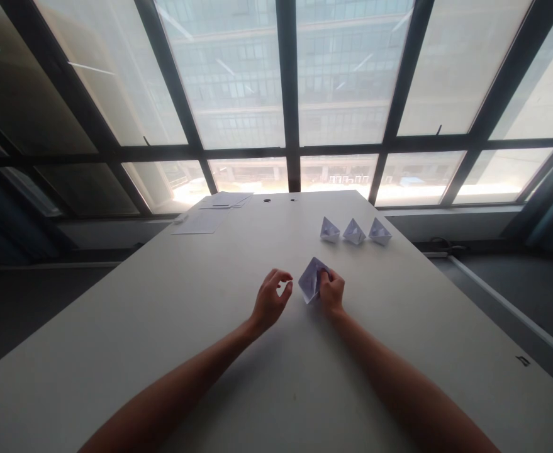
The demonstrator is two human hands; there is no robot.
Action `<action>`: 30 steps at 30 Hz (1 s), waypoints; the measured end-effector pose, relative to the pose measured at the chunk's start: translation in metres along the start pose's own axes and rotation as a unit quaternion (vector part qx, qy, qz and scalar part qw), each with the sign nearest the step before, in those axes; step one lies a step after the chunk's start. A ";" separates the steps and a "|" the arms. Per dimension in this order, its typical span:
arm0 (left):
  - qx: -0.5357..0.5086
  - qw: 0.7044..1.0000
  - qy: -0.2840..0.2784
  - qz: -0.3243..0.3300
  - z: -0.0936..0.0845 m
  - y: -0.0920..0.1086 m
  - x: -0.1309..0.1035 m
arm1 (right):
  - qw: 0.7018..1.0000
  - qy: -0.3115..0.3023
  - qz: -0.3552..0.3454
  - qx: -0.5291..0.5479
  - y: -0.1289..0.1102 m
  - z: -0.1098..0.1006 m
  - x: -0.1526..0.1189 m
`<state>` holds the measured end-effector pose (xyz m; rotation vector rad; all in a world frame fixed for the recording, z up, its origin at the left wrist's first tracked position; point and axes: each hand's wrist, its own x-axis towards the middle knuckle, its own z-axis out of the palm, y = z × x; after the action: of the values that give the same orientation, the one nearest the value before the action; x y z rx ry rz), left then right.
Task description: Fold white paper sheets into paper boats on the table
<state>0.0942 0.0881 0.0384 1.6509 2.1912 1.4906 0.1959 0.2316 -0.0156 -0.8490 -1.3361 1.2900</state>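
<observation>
Forearms [177, 377] are extended over a table [139, 302], where a folded paper [309, 280], long axis pointing roughly away, is gripped at its right edge by the right hand [333, 292] and faced, without contact, at its left by the empty, curled left hand [267, 301]

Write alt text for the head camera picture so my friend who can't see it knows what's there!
A person's right hand holds a folded white paper shape above a white table, with the left hand curled beside it, not touching. Farther back, three similar paper shapes sit in a row at right, paper sheets lie at left, and big windows rise behind.
</observation>
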 end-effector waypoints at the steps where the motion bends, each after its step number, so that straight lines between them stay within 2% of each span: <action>1: 0.001 1.000 -0.012 0.012 0.001 0.002 0.009 | 1.000 -0.012 -0.016 -0.024 -0.002 0.001 -0.002; 3: 0.015 0.999 -0.032 0.023 0.006 0.004 0.024 | 0.996 -0.042 -0.039 -0.062 -0.006 0.001 -0.005; 5: 0.027 0.999 -0.023 0.018 0.014 0.002 0.034 | 0.992 -0.073 -0.054 -0.086 -0.010 0.000 -0.008; 9: 0.012 0.999 0.002 -0.040 0.030 -0.010 0.038 | 0.983 -0.126 -0.074 -0.108 -0.016 -0.001 -0.015; 12: -0.050 0.995 0.010 -0.086 0.034 -0.020 0.037 | 0.978 -0.158 -0.082 -0.106 -0.017 -0.001 -0.018; 14: -0.141 0.984 -0.001 -0.106 0.033 -0.026 0.037 | 0.980 -0.155 -0.069 -0.103 -0.015 -0.002 -0.016; 16: -0.272 0.951 -0.022 -0.144 0.030 -0.029 0.037 | 0.985 -0.137 -0.042 -0.098 -0.013 -0.004 -0.012; 19: -0.446 0.863 -0.042 -0.235 0.023 -0.033 0.040 | 0.986 -0.154 0.005 -0.058 -0.008 -0.008 -0.005; 21: -0.487 0.825 -0.054 -0.282 0.019 -0.037 0.042 | 0.982 -0.187 0.029 -0.024 -0.006 -0.011 -0.002; 23: -0.492 0.811 -0.071 -0.308 0.019 -0.041 0.044 | 0.980 -0.197 0.043 -0.001 -0.004 -0.012 -0.001; 25: -0.485 0.811 -0.062 -0.322 0.025 -0.045 0.046 | 0.981 -0.180 0.062 0.027 -0.004 -0.013 0.000; 26: -0.477 0.816 -0.040 -0.323 0.029 -0.047 0.047 | 0.981 -0.171 0.076 0.048 -0.004 -0.013 0.001; 28: -0.442 0.840 0.028 -0.313 0.037 -0.050 0.047 | 0.973 -0.173 0.112 0.100 -0.006 -0.016 0.004; 30: -0.385 0.872 0.073 -0.295 0.044 -0.051 0.047 | 0.958 -0.204 0.144 0.142 -0.010 -0.020 0.007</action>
<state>0.0590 0.1527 0.0030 0.5717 1.5507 1.9148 0.2153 0.2416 -0.0071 -0.6078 -1.3247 1.9155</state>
